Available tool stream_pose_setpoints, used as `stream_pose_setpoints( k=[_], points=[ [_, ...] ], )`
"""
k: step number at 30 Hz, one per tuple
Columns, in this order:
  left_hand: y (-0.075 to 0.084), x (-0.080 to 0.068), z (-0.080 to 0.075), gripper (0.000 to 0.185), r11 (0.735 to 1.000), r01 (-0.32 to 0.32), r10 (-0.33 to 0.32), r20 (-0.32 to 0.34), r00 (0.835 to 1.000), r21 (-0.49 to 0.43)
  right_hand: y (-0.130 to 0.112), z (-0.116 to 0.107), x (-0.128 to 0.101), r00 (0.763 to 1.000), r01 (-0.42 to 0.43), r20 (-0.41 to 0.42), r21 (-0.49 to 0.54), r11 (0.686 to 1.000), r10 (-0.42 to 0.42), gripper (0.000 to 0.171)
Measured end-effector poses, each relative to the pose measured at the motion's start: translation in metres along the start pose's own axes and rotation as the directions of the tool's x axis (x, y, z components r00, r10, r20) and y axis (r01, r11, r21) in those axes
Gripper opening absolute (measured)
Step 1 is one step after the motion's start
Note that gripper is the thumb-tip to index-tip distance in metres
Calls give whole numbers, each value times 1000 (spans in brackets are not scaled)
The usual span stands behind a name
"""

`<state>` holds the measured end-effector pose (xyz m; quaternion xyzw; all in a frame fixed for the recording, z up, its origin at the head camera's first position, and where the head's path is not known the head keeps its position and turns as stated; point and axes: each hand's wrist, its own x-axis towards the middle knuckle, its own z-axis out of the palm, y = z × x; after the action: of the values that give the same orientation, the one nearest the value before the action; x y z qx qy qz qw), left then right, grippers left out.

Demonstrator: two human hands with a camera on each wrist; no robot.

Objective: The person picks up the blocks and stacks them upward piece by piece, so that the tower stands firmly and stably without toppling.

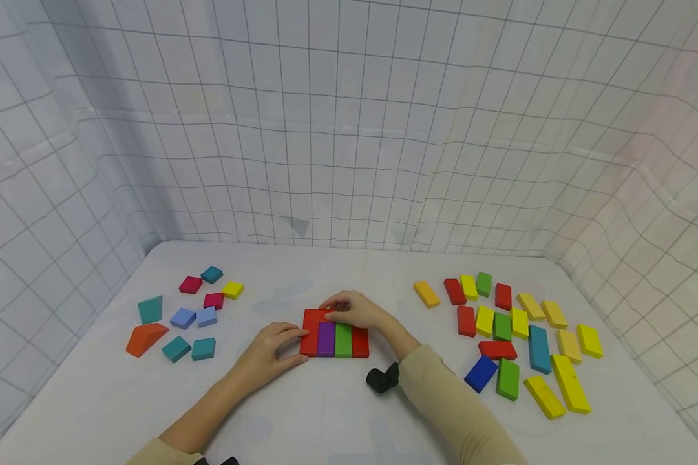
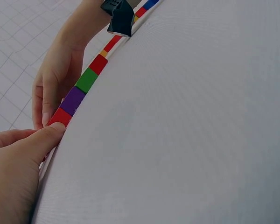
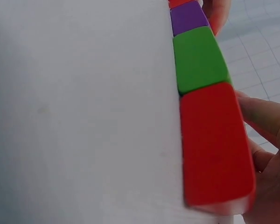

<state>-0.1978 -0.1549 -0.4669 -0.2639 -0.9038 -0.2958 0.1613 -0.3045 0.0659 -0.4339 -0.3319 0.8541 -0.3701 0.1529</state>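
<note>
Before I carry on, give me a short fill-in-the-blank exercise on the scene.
1. In the head view, the purple block has the red block on its left and a ____ block on its right.
2. The thumb at the near edge of that red block belongs to the person's ____ hand.
3. The dark blue block lies on the table to the person's ____.

Missing words: green; left; right.

The table (image 1: 302, 420) holds a block row (image 1: 342, 342); left blocks (image 1: 183, 318) and right blocks (image 1: 503, 327) flank it.
</note>
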Motion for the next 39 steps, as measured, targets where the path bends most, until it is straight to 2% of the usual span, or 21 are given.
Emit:
stream_pose_setpoints(
  k=[4, 6, 8, 11, 14, 17, 20, 24, 30, 39],
  points=[
    [0, 0, 0, 45, 1000, 10, -10, 0, 1000, 1, 4, -9, -6, 998, -2, -66, 38, 999, 5, 27],
    [0, 0, 0, 45, 1000, 10, -10, 0, 1000, 1, 10, -18, -13, 989, -8, -144, 60, 998, 17, 28],
    [0, 0, 0, 45, 1000, 5, -5, -5, 1000, 3, 16, -29, -24, 971, -23, -237, 71, 997, 39, 29],
    [0, -1, 0, 45, 1000, -3, 3, -17, 1000, 1, 29, -44, -42, 922, -68, -378, 61, 996, 86, 31],
    [0, -1, -1, 45, 1000, -3, 3, -23, 1000, 0, 45, -57, -62, 856, -139, -499, 32, 990, 136, 32],
    [0, -1, -1, 45, 1000, -2, 2, -19, 1000, 2, 59, -66, -81, 803, -223, -561, 26, 974, 199, 33],
    [0, -1, 0, 46, 1000, -5, 5, -18, 1000, 3, 71, -73, -95, 777, -277, -577, 46, 960, 252, 35],
    [1, -1, 0, 46, 1000, -14, 14, -25, 1000, -5, 78, -77, -107, 766, -336, -578, 11, 942, 280, 38],
    [1, -1, 1, 45, 1000, -11, 10, -24, 1000, -12, 77, -78, -115, 786, -360, -566, -95, 928, 247, 39],
    [0, -1, 1, 44, 1000, -7, 6, -23, 1000, -8, 80, -74, -114, 775, -353, -580, -66, 933, 252, 39]
  ],
)
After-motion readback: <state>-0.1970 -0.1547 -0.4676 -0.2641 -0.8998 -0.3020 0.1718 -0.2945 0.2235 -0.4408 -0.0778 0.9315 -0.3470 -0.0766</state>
